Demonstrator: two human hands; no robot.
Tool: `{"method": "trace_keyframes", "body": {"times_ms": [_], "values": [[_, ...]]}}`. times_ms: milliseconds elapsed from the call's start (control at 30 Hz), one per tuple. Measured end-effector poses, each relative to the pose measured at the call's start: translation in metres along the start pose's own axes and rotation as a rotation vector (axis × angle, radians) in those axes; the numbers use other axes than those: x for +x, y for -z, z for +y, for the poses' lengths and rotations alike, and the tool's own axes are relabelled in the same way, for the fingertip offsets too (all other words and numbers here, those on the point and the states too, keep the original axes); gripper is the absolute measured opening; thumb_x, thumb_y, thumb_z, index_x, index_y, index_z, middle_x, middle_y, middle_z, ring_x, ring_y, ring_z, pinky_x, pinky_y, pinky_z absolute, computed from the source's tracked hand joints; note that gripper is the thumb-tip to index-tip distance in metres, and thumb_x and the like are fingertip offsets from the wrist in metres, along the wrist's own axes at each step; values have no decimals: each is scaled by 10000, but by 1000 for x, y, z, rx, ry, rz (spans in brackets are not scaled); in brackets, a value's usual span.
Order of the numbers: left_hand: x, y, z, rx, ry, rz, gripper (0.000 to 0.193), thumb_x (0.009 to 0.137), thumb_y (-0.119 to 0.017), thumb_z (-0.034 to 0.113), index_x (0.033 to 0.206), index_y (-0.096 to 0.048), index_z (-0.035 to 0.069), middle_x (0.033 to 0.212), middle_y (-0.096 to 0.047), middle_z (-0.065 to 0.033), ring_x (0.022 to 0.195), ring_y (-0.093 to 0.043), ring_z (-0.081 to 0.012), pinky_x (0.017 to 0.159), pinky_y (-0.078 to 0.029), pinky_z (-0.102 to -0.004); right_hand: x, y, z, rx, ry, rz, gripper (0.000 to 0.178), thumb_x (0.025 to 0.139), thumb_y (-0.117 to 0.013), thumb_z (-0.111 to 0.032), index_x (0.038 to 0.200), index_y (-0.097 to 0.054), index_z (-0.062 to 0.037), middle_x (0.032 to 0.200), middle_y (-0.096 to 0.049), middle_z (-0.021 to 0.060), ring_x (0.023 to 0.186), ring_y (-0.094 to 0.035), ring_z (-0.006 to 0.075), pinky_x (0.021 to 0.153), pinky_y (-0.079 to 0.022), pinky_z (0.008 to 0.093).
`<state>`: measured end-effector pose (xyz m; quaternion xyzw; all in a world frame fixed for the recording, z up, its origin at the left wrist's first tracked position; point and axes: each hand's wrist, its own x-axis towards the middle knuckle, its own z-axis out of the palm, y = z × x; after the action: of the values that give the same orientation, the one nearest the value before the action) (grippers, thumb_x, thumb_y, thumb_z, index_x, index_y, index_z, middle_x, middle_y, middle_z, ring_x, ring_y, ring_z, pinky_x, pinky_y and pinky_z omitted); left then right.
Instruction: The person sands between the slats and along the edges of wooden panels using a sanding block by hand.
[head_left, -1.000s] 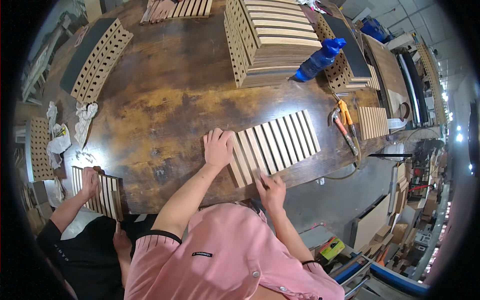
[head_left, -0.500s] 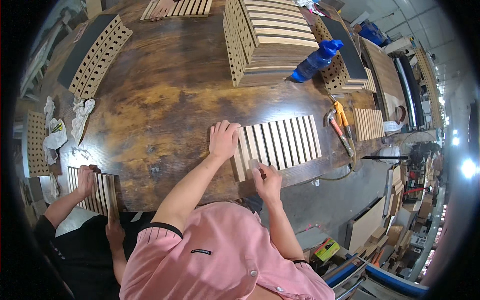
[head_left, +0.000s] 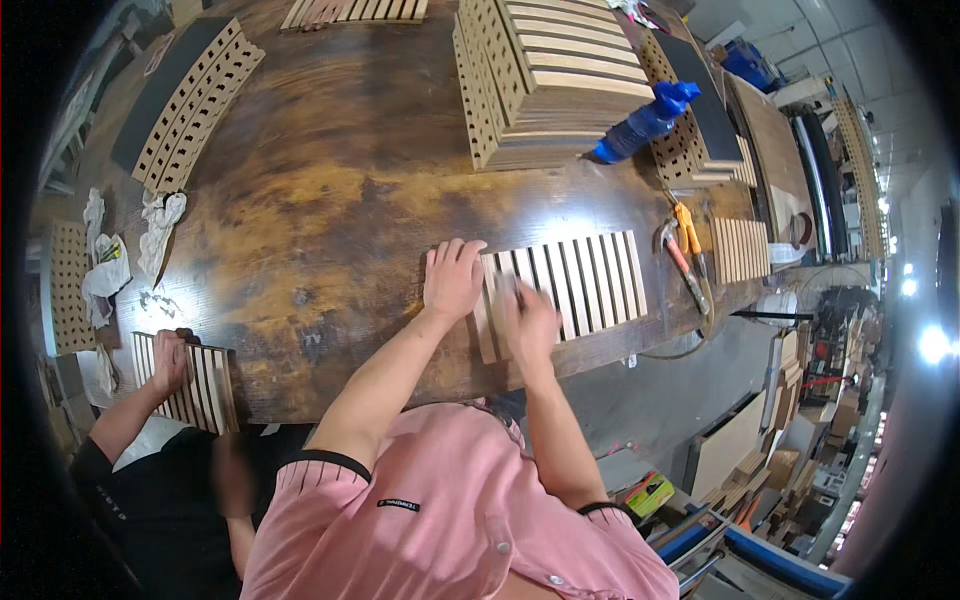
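A slatted wooden panel [head_left: 590, 285], pale strips over dark gaps, lies at the front edge of the brown table [head_left: 330, 260]. Braced against its left end is my left hand [head_left: 455, 278], fingers stretched over the tabletop and the corner beside it. My right hand [head_left: 533, 325], smeared by motion, is over the panel's left strips. Its fingers close on a small pale, flat-looking block [head_left: 506, 288], too blurred to name more exactly.
Tall stacked slatted panels [head_left: 560, 90] stand at the back beside a blue bottle [head_left: 645, 125]. A hammer [head_left: 685, 265] lies to the right. At left, a co-worker's hand [head_left: 170, 362] holds another panel [head_left: 205, 385]. Crumpled white cloths [head_left: 160, 230] lie farther left.
My right hand has moved away from me along the panel's left strips, carrying the small block. My left hand stays at the panel's end. The co-worker's lower hand has blurred and moved.
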<state>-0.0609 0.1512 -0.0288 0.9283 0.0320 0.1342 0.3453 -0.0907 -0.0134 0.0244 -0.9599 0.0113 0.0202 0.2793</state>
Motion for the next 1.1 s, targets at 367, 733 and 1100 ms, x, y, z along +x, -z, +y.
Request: {"method": "trace_keyframes", "body": {"times_ms": [367,733,1100], "values": [[7,5,12,-51,-39,-13,308,974,-584,108,1280,-615,96,1114,-626,-146,1096,-585,-354,967,-422,-482,71,-16,-14,-50,73,31,317,1024,-631,-362,1197,-766,-133,986,-729,158,924,-701,383,853,-473,549],[-2,4,9,-80,-6,-19,333,987,-564,115,1316,-607,81,1145,-638,-155,1117,-579,-358,992,-410,-496,-60,31,21,33,102,94,297,952,-739,-291,1177,-797,-107,768,-664,182,698,-692,355,638,-543,454],[1,1,3,-67,6,-31,306,992,-561,115,1290,-618,77,1113,-636,-137,1118,-586,-346,987,-411,-471,7,3,-10,-11,99,96,315,961,-730,-313,1193,-774,-105,858,-679,117,838,-672,343,824,-447,503]]}}
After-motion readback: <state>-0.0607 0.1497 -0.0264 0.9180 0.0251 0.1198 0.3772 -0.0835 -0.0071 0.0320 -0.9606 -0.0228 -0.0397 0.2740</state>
